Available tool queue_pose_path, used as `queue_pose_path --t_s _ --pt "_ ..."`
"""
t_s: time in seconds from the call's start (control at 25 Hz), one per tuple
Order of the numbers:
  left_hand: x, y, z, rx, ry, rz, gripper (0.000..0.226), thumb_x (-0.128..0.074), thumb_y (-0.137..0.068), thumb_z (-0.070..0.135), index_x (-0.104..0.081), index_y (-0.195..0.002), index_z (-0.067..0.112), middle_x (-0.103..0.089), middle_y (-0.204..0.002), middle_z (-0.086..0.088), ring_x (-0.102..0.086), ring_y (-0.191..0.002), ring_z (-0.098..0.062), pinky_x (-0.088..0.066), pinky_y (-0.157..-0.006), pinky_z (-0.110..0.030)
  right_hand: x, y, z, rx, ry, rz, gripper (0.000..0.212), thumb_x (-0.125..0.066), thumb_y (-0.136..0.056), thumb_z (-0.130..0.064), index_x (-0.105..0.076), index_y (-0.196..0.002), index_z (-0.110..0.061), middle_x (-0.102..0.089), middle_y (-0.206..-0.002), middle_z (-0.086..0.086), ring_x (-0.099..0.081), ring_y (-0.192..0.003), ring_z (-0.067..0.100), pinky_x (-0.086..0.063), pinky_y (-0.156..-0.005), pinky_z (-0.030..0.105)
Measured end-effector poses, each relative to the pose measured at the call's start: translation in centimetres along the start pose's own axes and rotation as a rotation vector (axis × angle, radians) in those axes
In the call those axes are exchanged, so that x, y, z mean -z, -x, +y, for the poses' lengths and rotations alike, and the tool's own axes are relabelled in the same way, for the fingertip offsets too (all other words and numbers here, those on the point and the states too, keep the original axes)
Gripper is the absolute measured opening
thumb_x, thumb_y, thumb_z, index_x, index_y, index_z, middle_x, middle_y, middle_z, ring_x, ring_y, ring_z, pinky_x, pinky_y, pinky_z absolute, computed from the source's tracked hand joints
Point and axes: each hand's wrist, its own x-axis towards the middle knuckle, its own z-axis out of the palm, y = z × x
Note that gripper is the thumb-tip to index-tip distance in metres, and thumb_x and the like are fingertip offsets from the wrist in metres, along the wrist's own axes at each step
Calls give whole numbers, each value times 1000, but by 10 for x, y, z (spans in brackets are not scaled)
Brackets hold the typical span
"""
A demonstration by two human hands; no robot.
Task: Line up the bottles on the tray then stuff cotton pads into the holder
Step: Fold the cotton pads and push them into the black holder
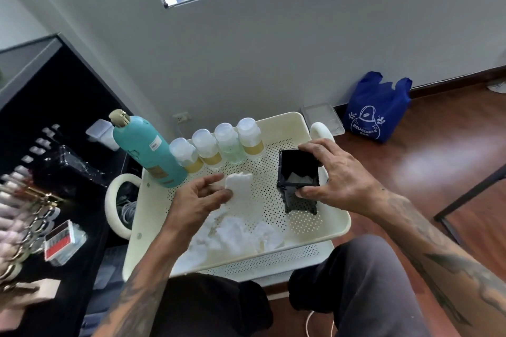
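Note:
A tall teal bottle (147,149) and several small clear bottles (216,146) with white caps stand in a row along the far edge of the cream perforated tray (309,223). My left hand (198,200) pinches a stack of white cotton pads (237,186) above the tray's middle. My right hand (338,176) grips the square black holder (298,172), which stands on the tray's right side with some white pads inside. A loose pile of cotton pads (235,235) lies at the tray's near edge.
The tray tops a cream cart with looped handles (116,205). A black shelf unit (52,172) with small items stands at the left. On the wooden floor at the right are a blue reusable bag (379,109) and a clear container (323,116).

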Motion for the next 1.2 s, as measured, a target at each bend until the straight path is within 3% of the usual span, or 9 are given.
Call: queue_pose_path --t_s 0.08,0.2,0.36,0.56,0.68,0.84,0.96,1.08,1.2 --pt "-7 3 16 -57 87 -25 36 -79 -73 16 -74 -109 14 -78 -98 -6 -69 -88 -17 -55 -86 -31 -2 2 -1 -6 -27 5 83 -79 -71 -35 -39 -144 -29 -35 -140 -12 -45 -124 11 -41 -106 29" --pt "-37 4 51 -374 -18 9 18 -82 -76 21 -79 -94 24 -78 -85 7 -71 -76 -9 -56 -69 -17 -5 7 -1 -21 -74 31 87 -81 -72 -33 -37 -147 -28 -36 -141 -7 -49 -121 14 -46 -104 33" --pt "-87 -4 76 -887 -769 145 11 -73 -82 19 -78 -91 23 -73 -82 10 -67 -68 -15 -55 -63 -28 -10 11 -2 -27 -139 111 95 -85 -69 -34 -32 -147 -19 -46 -136 -1 -54 -114 16 -48 -100 35" --pt "-122 -30 83 -494 -1353 -218 16 -73 -81 22 -76 -95 17 -61 -75 -2 -52 -62 -22 -42 -59 -27 -11 11 -1 -27 -142 120 95 -84 -69 -36 -32 -147 -16 -44 -140 1 -53 -118 17 -48 -100 34" --pt "-138 -54 97 -318 -1594 -447 17 -65 -80 12 -60 -64 15 -48 -48 6 -46 -40 -11 -35 -40 -23 -12 11 1 -19 -131 116 95 -83 -70 -38 -32 -147 -16 -44 -140 0 -53 -117 16 -49 -99 35" --pt "-158 -64 110 -17 -1833 -753 33 -62 -85 20 -56 -53 14 -52 -29 9 -49 -24 -6 -43 -50 -24 -13 12 1 -11 -144 98 91 -82 -70 -39 -34 -145 -21 -46 -135 -4 -55 -111 14 -51 -94 37" --pt "-153 -64 115 20 -1817 -895 31 -50 -89 17 -60 -61 13 -57 -35 7 -52 -29 -9 -43 -50 -21 -13 12 0 -20 -137 81 92 -82 -69 -39 -32 -145 -23 -45 -134 -5 -55 -110 14 -51 -93 38" --pt "-117 -60 121 4 -1396 -946 30 -40 -92 3 -67 -101 13 -76 -77 -4 -66 -45 -11 -49 -45 -20 -11 11 -2 -45 -111 65 94 -82 -70 -40 -29 -147 -25 -42 -138 -5 -55 -111 15 -51 -94 36" --pt "-58 -43 103 -265 -760 -569 27 -62 -92 7 -74 -108 25 -77 -96 9 -73 -57 -17 -53 -53 -23 -5 11 -9 -74 -67 27 94 -81 -73 -37 -25 -149 -25 -40 -143 -5 -54 -115 15 -47 -98 33"
